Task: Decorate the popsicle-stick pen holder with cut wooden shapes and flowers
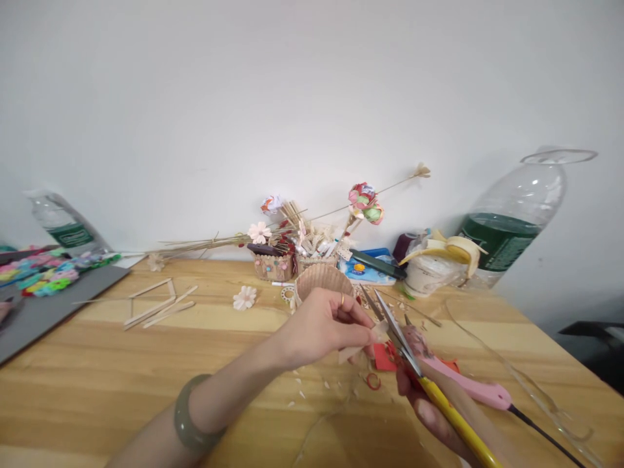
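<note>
My left hand [324, 323], a ring on one finger, pinches a thin pale strip [348, 353] whose material I cannot make out. Yellow-handled scissors [439, 406] are gripped in my right hand [429, 419]. Their blades are parted, with the tips pointing up and away, and they meet the end of the strip beside my left fingertips. Just behind my left hand stands a ribbed tan basket [324, 278], partly covered by it. Below the strip, small pale scraps [301, 394] and a red ring [373, 381] lie on the wooden table [234, 390].
A pink glue gun [480, 392] with a black cord lies close to my right hand, by red pieces [385, 357]. Wooden sticks [158, 309] and a pale flower [244, 298] are to the left. Behind are decorated pots [273, 266], a banana peel [455, 250] and a large bottle [507, 221].
</note>
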A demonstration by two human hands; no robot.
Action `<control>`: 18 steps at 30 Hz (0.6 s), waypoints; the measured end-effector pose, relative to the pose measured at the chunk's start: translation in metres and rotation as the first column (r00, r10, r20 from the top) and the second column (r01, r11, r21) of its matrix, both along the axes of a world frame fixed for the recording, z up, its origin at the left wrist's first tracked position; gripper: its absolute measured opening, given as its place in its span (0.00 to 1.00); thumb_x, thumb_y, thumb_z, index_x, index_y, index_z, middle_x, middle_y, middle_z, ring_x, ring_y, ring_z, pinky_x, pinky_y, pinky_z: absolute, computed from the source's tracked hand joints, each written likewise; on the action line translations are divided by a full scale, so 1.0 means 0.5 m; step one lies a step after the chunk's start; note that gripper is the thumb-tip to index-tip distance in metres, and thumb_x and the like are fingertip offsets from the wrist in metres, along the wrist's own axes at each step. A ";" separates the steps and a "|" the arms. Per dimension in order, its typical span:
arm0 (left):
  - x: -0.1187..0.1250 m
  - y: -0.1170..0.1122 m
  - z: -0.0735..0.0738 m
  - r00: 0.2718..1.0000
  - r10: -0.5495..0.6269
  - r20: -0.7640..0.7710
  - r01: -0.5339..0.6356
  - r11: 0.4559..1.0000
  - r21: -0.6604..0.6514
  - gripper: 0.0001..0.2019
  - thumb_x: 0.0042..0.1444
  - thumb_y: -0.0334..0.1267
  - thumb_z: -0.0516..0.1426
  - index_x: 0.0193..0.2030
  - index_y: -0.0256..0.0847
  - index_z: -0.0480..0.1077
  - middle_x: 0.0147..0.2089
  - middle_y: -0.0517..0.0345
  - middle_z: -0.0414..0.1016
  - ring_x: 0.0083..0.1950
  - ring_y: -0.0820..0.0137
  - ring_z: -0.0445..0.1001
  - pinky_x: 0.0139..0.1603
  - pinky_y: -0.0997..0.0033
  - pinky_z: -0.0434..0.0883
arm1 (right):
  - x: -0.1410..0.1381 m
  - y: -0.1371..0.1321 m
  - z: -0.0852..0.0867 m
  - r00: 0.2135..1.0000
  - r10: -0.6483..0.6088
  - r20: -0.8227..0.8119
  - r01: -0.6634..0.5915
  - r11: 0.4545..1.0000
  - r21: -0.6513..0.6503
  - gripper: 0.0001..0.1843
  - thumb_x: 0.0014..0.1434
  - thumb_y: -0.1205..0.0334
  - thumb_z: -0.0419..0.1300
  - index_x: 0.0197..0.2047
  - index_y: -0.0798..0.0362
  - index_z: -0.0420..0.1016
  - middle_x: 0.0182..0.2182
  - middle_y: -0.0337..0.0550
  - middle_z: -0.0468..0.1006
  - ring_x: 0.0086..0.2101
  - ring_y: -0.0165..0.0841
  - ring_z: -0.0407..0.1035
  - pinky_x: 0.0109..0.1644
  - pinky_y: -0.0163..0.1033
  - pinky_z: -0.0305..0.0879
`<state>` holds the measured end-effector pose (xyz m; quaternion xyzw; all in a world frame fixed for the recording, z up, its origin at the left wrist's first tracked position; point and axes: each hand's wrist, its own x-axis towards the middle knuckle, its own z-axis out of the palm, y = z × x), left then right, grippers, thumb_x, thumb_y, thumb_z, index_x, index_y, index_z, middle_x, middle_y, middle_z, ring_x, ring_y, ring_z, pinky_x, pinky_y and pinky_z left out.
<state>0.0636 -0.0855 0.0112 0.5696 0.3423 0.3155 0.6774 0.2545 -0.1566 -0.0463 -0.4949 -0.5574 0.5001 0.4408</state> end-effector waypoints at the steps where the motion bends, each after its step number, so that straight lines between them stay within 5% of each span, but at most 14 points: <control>1: -0.001 0.001 0.001 1.000 -0.005 0.007 0.005 1.000 -0.004 0.04 0.37 0.31 0.61 0.21 0.36 0.69 0.19 0.61 0.72 0.19 0.79 0.65 0.23 0.77 0.61 | -0.002 -0.001 -0.001 1.000 -0.006 -0.014 0.005 1.000 -0.027 0.16 0.54 0.42 0.56 0.29 0.46 0.73 0.20 0.38 0.69 0.25 0.36 0.69 0.33 0.43 0.71; 9: -0.005 0.010 -0.006 0.998 0.056 -0.013 -0.056 0.998 0.036 0.06 0.41 0.34 0.62 0.27 0.34 0.73 0.21 0.60 0.73 0.20 0.80 0.63 0.20 0.79 0.58 | -0.011 0.012 -0.029 0.998 -0.003 0.057 0.005 1.000 -0.025 0.20 0.45 0.39 0.62 0.26 0.48 0.68 0.21 0.39 0.69 0.26 0.36 0.67 0.31 0.41 0.68; 14: 0.029 -0.018 -0.029 0.911 0.260 0.322 -0.230 0.965 -0.128 0.15 0.37 0.37 0.67 0.33 0.36 0.72 0.25 0.60 0.76 0.22 0.79 0.67 0.24 0.79 0.63 | -0.004 0.039 -0.053 0.998 0.006 0.070 -0.007 1.000 0.013 0.23 0.46 0.37 0.60 0.25 0.50 0.66 0.20 0.38 0.67 0.23 0.33 0.63 0.30 0.41 0.66; 18: 0.044 -0.037 -0.045 0.856 0.364 0.367 -0.312 0.930 -0.196 0.11 0.43 0.41 0.64 0.27 0.35 0.71 0.23 0.58 0.75 0.22 0.77 0.69 0.26 0.77 0.67 | -0.005 0.056 -0.085 0.996 0.049 0.069 -0.049 0.999 -0.003 0.25 0.42 0.36 0.62 0.26 0.50 0.67 0.21 0.38 0.68 0.22 0.31 0.62 0.23 0.36 0.62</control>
